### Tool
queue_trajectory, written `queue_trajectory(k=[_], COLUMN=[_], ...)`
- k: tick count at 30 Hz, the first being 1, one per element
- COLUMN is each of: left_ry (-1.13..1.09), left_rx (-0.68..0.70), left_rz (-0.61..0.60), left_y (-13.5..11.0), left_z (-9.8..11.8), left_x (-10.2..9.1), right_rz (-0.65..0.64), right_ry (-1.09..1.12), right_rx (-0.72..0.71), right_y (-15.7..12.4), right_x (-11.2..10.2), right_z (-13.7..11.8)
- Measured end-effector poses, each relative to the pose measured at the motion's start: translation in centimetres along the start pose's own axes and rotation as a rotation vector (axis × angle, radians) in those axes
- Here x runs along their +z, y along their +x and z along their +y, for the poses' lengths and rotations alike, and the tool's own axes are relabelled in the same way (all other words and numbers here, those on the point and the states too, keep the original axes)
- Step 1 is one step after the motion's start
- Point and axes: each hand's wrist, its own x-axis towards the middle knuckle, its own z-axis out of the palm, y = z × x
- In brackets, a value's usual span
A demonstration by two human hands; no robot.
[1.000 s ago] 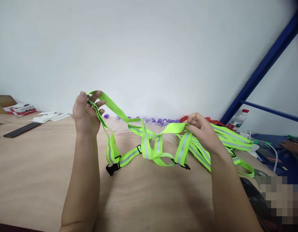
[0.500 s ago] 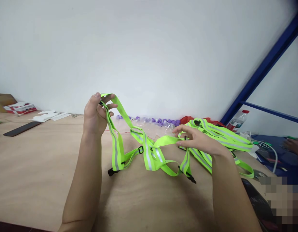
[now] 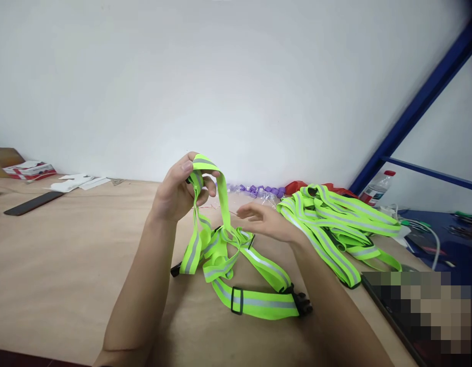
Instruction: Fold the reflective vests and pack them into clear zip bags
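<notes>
My left hand (image 3: 178, 191) is raised above the wooden table (image 3: 68, 265), fingers pinched on the top loops of a neon-green reflective strap harness (image 3: 220, 255). The harness hangs from that hand, and its lower straps and black buckles (image 3: 299, 303) lie on the table. My right hand (image 3: 264, 220) hovers just right of the hanging straps with the fingers stretched out flat, holding nothing.
A pile of more green reflective harnesses (image 3: 331, 219) lies at the right. Purple caps (image 3: 255, 190) line the wall. A water bottle (image 3: 375, 189), cables and a blue frame (image 3: 419, 107) stand at the far right. A dark flat bar (image 3: 27, 204) and papers (image 3: 77, 182) lie at the left.
My left hand moved right with the harness top gathered in it. My right hand let go of the strap and opened; the lower straps dropped onto the table.
</notes>
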Motion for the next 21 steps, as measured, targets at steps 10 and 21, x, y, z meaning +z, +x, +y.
queue_trajectory(k=[10, 21], left_ry=[-0.003, -0.022], left_rx=[0.018, 0.139], left_rz=[0.024, 0.119], left_y=[-0.1, -0.8], left_z=[-0.3, 2.9], left_x=[1.1, -2.2], right_rz=[-0.39, 0.173], right_ry=[0.281, 0.057], right_rx=[-0.015, -0.013], right_y=[1.0, -0.2], right_x=[6.0, 3.9], right_z=[-0.7, -2.3])
